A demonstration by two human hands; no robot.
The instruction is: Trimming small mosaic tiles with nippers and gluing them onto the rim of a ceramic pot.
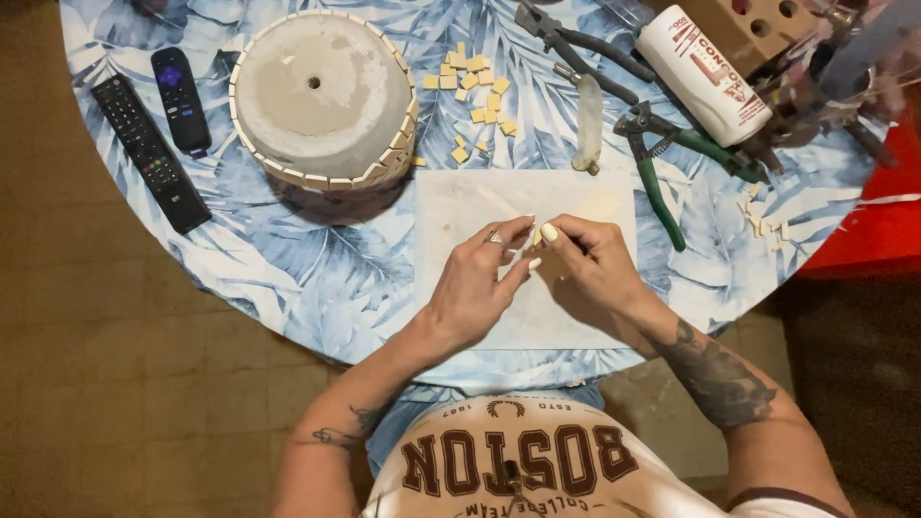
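I saw both hands meet over the white sheet (pixel 460 206). My left hand (pixel 477 283) and right hand (pixel 590 259) pinched a tiny pale piece (pixel 533 246) between their fingertips, near the sheet's middle. Beyond the sheet's far edge lay loose tiles (pixel 475 91); the upturned pot (pixel 321 96) stood off its far left corner, green pliers (pixel 662 168) off its right.
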